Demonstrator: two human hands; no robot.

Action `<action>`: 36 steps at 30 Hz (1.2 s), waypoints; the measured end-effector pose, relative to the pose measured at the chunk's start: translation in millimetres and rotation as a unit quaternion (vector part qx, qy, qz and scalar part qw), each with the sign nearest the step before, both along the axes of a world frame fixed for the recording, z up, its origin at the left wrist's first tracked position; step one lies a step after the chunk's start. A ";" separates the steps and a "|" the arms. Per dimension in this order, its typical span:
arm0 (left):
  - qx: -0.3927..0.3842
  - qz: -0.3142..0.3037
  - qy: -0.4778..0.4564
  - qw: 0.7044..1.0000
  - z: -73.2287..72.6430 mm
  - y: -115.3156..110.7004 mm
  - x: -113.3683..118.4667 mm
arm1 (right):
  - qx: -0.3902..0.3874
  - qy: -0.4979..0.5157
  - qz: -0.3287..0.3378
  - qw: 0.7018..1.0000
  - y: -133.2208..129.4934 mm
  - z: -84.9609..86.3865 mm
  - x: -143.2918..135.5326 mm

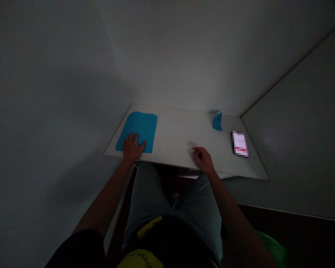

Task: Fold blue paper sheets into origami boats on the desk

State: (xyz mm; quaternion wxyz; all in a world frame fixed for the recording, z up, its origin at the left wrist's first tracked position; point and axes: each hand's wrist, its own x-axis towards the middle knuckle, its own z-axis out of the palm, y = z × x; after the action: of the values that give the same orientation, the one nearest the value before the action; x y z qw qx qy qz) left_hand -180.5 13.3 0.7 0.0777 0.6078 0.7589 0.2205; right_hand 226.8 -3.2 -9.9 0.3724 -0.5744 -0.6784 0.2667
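Lettering (145, 258) on the yellow patch (138, 253) is too dim to read from where I stand. Along the tabletop's (175, 128) near edge, the right hand (203, 159) curls its fingers; whether they pinch anything, I can't tell. The left hand (132, 150) spreads open on a blue sheet (139, 124) by the left edge, flat and seemingly unworked. Nearer the right edge, a phone (240, 144) shows only a blurred screen. Toward the far right corner, a small blue piece (217, 123) looks already folded.

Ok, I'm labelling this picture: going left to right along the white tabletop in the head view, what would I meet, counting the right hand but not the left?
Large blue sheet → right hand → small folded blue piece → smartphone with a lit screen.
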 end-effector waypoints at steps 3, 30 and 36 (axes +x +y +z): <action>-0.038 0.001 0.030 0.999 -3.6 2.4 -0.6 | -0.001 -0.023 0.015 1.000 -0.5 0.8 -1.7; -0.134 -0.112 0.096 0.980 14.5 166.1 -19.3 | -0.006 -0.062 0.011 0.998 -0.6 -3.1 -0.2; -0.185 -0.096 0.113 0.971 18.4 177.2 -24.8 | -0.006 -0.068 0.016 0.998 -3.8 -0.8 0.2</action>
State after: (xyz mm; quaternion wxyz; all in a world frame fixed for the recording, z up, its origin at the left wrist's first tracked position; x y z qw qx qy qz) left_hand -205.3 190.5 19.1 0.1233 0.6742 0.7282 -0.0022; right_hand 227.0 -6.9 -10.7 0.3171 -0.5828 -0.7096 0.2371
